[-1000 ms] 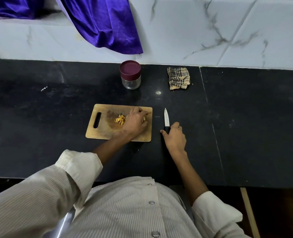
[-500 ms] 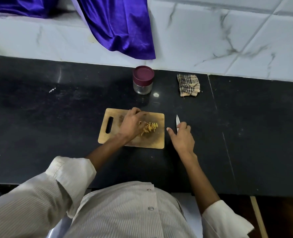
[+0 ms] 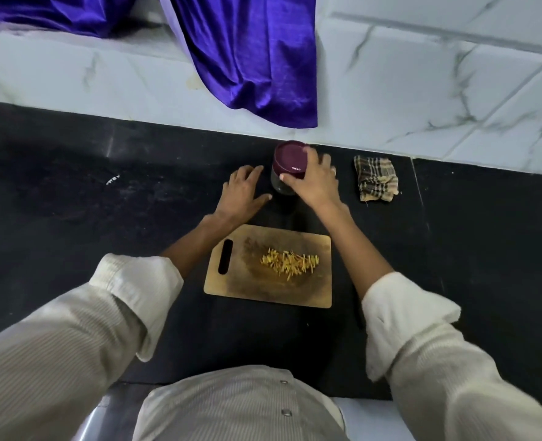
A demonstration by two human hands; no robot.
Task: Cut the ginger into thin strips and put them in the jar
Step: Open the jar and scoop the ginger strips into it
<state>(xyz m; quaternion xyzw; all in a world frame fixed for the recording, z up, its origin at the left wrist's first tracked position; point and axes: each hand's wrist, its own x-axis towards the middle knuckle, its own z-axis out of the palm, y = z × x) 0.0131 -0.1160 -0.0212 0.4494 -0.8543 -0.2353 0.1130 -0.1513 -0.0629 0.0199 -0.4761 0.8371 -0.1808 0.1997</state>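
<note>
1. jar [image 3: 283, 186]: clear body, maroon lid [image 3: 289, 155] closed on it; stands at the back of the dark surface [image 3: 72, 218], just short of the tiled wall.
2. right hand [image 3: 314, 183]: spread over the lid's right side, thumb on the lid's front edge; grip wrapped on the lid. whether it has begun to turn cannot be told.
3. left hand [image 3: 242, 194]: just beside the jar's left, fingers spread wide, holding nothing, apart from the glass.
4. ginger strips [image 3: 290, 261]: loose heap on the cutting board [image 3: 231, 286], well apart from the jar; none in the jar as far as can be seen.
5. step in hand, judged: opening the jar. best done with the left hand clasping the glass body low while the right twists the lid, so the jar does not skate on the polished surface; lid then set down clear of the board.
6. checked cloth [image 3: 376, 179]: folded, right of the jar.
7. hard to make out: knife not clearly visible, perhaps hidden behind the right forearm; jar's contents obscured by the hand and dark glass; fingers slightly blurred.
</note>
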